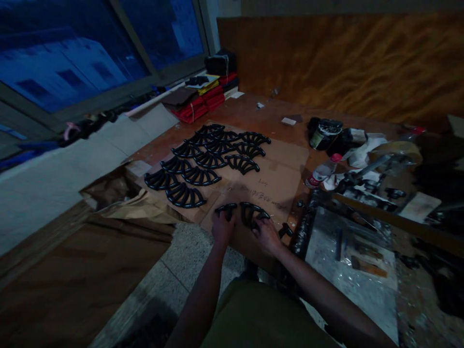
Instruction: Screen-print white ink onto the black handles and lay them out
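The right piece (253, 210), black, curved and ribbed, lies at 6 o'clock on the cardboard (286, 164), its solid rim turned away, leaving its ribs open to the fingers. The right hand (267, 235) reaches its near end, but the dim light hides whether its grip pinches or only touches. Just beside it, the left hand (223, 227) has its grip closed on the left piece (226, 208), low down, perhaps to steady it. From 8 round to 1 o'clock, similar black pieces (206, 175) lie fanned in close rows, probably so many fit while near space remains for the hands. The cardboard likely shields the table (253, 108). A small black part (285, 230) sits at 4 o'clock; the bottle (322, 173) at 3 and pot (325, 134) at 2 stand off the cardboard, seemingly out of the way. Red bundles (195, 109) lie at 11.
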Tool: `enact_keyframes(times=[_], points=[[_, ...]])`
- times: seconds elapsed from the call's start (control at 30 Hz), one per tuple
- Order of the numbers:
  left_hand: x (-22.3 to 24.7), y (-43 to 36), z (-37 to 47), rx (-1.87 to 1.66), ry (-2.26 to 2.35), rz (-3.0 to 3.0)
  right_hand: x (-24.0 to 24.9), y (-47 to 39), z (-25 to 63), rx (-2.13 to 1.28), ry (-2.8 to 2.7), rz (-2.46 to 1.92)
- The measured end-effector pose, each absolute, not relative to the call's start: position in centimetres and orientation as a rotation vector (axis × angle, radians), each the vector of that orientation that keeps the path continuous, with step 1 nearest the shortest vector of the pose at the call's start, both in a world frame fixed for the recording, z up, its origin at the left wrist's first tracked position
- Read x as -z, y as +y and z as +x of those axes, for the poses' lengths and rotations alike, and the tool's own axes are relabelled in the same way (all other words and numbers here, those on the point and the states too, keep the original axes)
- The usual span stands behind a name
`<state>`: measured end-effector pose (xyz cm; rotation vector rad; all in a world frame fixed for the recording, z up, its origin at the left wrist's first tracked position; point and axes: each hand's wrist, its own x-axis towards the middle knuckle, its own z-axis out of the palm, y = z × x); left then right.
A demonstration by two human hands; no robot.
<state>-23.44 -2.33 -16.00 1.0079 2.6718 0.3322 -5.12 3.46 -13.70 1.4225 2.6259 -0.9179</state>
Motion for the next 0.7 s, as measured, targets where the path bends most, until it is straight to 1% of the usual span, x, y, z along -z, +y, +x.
enact_keyframes(times=[0.17,0.27,0.37,0.43,0.5,0.6,0.7], points=[[16.4,-0.8,-24.5,-0.339,2.654,1.179,13.7,3.7,-6.2,1.014,2.585,1.447],[16.1,-0.2,-25.0,-0.366,2.572,1.327,13.5,3.9,-6.9,1.111,2.588,1.393],[15.4,-0.8,-24.6,-0.419,2.58,1.336,12.7,3.9,-6.3,1.159,2.613,1.296],[15.0,-1.5,-23.4,-0.436,2.586,1.349,11.9,3.7,-4.8,1.103,2.634,1.292],[14.8,-2.0,-21.6,-0.422,2.539,1.414,11.0,3.6,-2.7,0.944,2.618,1.395],[15.2,-1.9,-18.9,-0.359,2.459,1.474,10.7,3.5,0.4,0.704,2.415,1.544],[16.0,-0.9,-18.1,-0.295,2.459,1.447,11.5,3.6,2.1,0.645,2.288,1.52]])
